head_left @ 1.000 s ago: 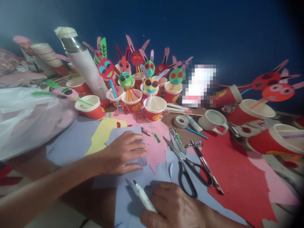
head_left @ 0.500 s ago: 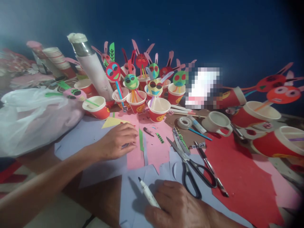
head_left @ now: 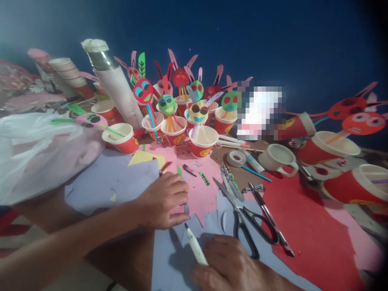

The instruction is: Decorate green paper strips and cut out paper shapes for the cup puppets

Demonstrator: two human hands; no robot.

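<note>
A white marker point(head_left: 196, 246) with a dark tip is gripped in my right hand point(head_left: 232, 262), low over the bluish-grey paper point(head_left: 169, 266). Its uncapped tip points up and left, near my left hand's thumb. My left hand point(head_left: 165, 200) lies palm down on the papers, fingers partly spread and slightly bent; what is under its palm is hidden. Pink paper point(head_left: 200, 200) extends beyond those fingers, with a small green strip point(head_left: 204, 178) marked in black on it. Black-handled scissors point(head_left: 239, 206) lie with blades apart, just beyond my right hand.
Red paper cups point(head_left: 203, 145) holding paper-faced figures stand at the back, beside a tall flask point(head_left: 117, 93). A white plastic bag point(head_left: 45, 157) is at left. To the right are a mug point(head_left: 276, 158), a tape roll point(head_left: 236, 158), a brush point(head_left: 271, 220) and red paper point(head_left: 315, 226).
My left hand has slid right and towards me, covering the green and grey strips, closer to the marker tip. My right hand, still holding the marker, has shifted slightly right.
</note>
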